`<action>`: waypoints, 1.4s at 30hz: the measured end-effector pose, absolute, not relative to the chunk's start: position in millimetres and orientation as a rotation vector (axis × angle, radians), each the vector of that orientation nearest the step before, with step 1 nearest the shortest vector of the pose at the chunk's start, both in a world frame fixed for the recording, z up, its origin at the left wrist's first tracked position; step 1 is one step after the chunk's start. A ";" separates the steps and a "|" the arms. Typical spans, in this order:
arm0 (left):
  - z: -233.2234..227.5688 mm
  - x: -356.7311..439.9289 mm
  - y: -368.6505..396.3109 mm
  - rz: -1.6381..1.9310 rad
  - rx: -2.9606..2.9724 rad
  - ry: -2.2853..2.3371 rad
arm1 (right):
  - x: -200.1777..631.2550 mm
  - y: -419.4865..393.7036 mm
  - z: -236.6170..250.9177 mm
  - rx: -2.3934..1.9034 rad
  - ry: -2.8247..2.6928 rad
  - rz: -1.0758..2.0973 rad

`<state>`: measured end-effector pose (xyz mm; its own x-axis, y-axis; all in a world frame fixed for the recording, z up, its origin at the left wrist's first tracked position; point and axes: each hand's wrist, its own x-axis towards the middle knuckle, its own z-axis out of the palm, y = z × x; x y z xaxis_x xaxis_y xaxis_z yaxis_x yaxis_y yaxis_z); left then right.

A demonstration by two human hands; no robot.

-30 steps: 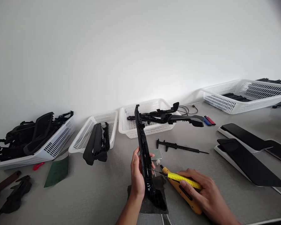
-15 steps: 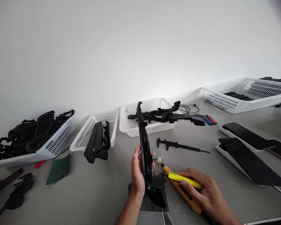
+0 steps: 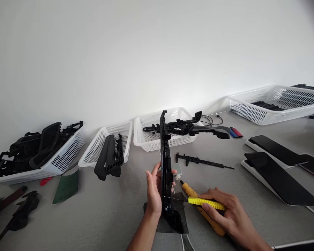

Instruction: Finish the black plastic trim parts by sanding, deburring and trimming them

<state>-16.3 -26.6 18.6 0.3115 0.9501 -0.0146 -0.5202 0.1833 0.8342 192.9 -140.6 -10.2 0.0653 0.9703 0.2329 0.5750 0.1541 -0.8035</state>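
My left hand [image 3: 154,193] is closed around a long black plastic trim part [image 3: 166,157], held upright with its wide, ribbed end low. Its fingertips show past the part's right side. A yellow utility knife [image 3: 205,202] is gripped in my right hand [image 3: 226,211], thumb along its side. The thin blade points left and crosses the lower part of the trim; whether it touches is hard to tell. Beneath the knife, a yellow-orange corded tool [image 3: 192,193] lies on the table. A dark cloth-like square [image 3: 161,226] is under the trim's lower end.
Black parts fill the left basket [image 3: 68,155] and rest in the narrow basket [image 3: 89,158] and the middle basket [image 3: 141,141]. A black caliper [image 3: 204,162] lies behind my right hand. Black panels on white stands [image 3: 279,179] occupy the right, before another white basket [image 3: 251,113].
The trim part has turned more upright, its top moving right. The knife blade now lies across the trim's lower section, slightly lower and more level than before.
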 end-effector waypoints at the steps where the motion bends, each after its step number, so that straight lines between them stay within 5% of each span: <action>1: 18.7 -16.3 -26.2 1.150 0.837 0.636 | 193.1 -141.1 -10.3 -1.522 -1.611 0.593; 16: 21.9 -8.4 -27.0 1.445 0.731 0.668 | 191.6 -142.9 -13.9 -1.509 -1.599 0.651; 42: 17.3 -8.0 -27.8 1.369 0.745 0.682 | 193.9 -141.8 -6.6 -1.569 -1.562 0.488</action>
<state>-8.0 -27.8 17.3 0.0864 0.9963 0.0008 -0.5993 0.0513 0.7989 193.9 -141.8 -6.6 0.1443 0.9479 0.2838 0.6175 0.1379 -0.7744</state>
